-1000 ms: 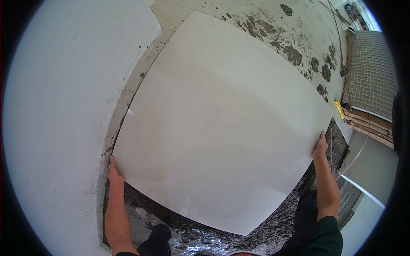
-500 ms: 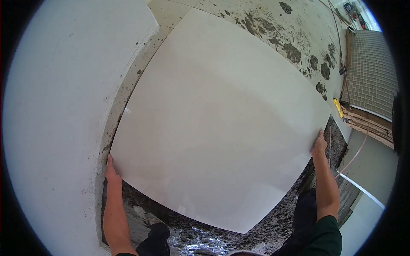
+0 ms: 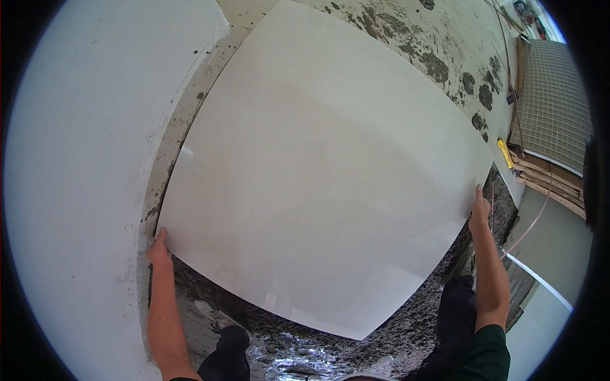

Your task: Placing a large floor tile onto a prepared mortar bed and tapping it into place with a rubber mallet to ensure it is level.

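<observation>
A large, glossy off-white floor tile (image 3: 324, 171) fills the middle of the view, one corner pointing toward me. My left hand (image 3: 159, 247) grips its left corner beside the white wall, with the thumb along the edge. On the opposite side, my right hand (image 3: 480, 206) holds the right edge just below that corner, its thumb on the top face. The fingers under the tile are hidden. Dark, rough wet mortar (image 3: 406, 324) shows beneath the near edges, and the tile covers whatever lies under the rest.
A white wall (image 3: 95, 190) runs down the left side, close to the tile. Beyond the tile lies pale flooring (image 3: 464, 51) splashed with mortar. At right are a stack of grid-backed tiles (image 3: 553, 101) with cardboard, a yellow-handled tool (image 3: 504, 153) and a white strip (image 3: 540, 282).
In the picture, the tile has shifted slightly up and left, and both hands still hold it. My left hand appears a little farther left, and my right hand slightly farther right.
</observation>
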The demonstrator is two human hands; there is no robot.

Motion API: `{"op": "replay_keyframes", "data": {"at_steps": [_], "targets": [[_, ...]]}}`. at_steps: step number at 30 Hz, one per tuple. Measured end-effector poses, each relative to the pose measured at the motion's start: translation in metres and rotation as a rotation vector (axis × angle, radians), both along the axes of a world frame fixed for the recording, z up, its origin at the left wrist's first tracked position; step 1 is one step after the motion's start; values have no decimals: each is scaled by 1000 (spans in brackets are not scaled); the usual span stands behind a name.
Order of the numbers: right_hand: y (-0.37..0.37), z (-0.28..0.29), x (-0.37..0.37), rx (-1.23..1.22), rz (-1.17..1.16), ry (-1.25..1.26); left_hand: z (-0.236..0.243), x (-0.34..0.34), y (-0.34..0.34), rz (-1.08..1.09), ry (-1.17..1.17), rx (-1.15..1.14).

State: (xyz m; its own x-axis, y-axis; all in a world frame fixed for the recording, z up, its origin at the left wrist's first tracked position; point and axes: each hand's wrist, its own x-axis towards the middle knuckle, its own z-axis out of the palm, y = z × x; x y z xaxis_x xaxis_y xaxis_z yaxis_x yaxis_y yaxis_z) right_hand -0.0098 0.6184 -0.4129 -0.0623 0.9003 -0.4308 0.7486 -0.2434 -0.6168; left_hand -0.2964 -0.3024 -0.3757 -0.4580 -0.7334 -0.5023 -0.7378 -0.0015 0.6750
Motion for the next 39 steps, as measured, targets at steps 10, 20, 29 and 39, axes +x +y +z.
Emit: {"op": "replay_keyframes", "data": {"at_steps": [10,20,29,39], "targets": [[-14,38,-18,53,249,-364,-6,1,-34,-134,-90,-57],[-24,49,-30,31,432,-583,-19,-10,-65,-155,-98,59],[-42,84,-49,132,590,-736,-18,-10,-71,-171,-111,33],[-74,118,-67,435,875,-537,35,-36,133,-1128,-56,-835]]}}
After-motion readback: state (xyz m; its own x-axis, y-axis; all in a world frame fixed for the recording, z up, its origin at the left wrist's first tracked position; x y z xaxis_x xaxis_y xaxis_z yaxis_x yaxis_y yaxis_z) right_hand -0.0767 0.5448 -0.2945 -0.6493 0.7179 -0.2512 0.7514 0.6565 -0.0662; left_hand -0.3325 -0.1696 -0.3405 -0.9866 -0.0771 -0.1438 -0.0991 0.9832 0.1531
